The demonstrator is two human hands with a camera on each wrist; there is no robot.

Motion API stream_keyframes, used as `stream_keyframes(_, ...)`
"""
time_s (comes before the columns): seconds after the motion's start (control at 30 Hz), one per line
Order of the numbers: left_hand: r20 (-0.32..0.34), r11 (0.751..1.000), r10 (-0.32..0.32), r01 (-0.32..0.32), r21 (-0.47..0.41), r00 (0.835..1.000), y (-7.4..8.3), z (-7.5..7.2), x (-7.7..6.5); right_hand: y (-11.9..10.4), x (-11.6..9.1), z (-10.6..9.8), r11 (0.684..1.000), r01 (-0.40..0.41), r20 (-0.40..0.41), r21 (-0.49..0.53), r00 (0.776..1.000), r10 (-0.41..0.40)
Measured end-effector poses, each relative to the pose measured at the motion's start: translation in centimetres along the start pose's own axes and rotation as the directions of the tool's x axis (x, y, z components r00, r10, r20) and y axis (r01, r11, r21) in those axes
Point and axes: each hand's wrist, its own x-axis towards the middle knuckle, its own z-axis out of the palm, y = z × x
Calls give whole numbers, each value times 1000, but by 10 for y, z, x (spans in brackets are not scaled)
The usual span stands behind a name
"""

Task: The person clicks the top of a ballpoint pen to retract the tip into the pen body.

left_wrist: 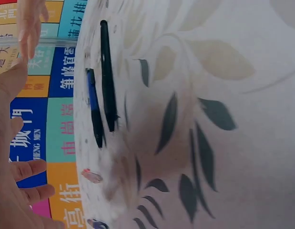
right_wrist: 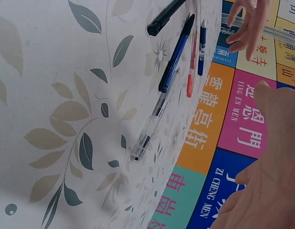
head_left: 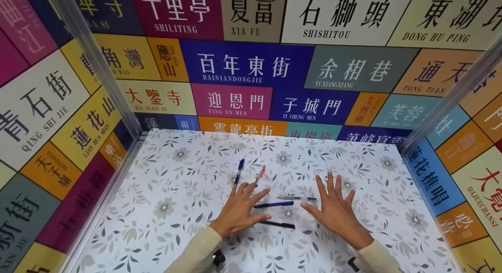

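Observation:
Both hands hover with spread fingers over several pens on a floral-patterned table, holding nothing. My left hand [head_left: 240, 210] is above the left ends of a black pen [head_left: 277, 224] and a blue-purple pen [head_left: 274, 204]. Past its fingertips lie a dark blue pen [head_left: 239, 171] and a pink-red pen [head_left: 261, 173], both pointing away. To the right, my right hand [head_left: 336, 210] is nearest a clear pen with dark parts [head_left: 297, 198]. In the right wrist view the clear pen [right_wrist: 148, 131] lies beyond the end of the blue-purple pen [right_wrist: 176, 55].
The white table [head_left: 164, 241] carries a grey leaf and flower print. Behind it stands a wall [head_left: 251, 65] of coloured panels with Chinese place names. Clear edge strips run up the left corner [head_left: 102, 65] and right corner [head_left: 451, 92]. Dark bands show at both wrists.

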Motion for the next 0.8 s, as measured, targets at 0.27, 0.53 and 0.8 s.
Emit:
stream_keyframes(0.27, 15, 994, 16, -14, -110, 1000, -6, 6, -6, 1, -3, 2, 1000, -4, -11, 9, 1000, 4)
stream_keyframes(0.53, 17, 985, 48, -44, -169, 999, -13, 12, -14, 1, -3, 5, 991, 51, -85, 122, 996, -40)
stream_keyframes(0.8, -43, 956, 152, -158, -248, 987, -19, 19, -19, 1, -4, 15, 970, 164, -315, 181, 944, -100)
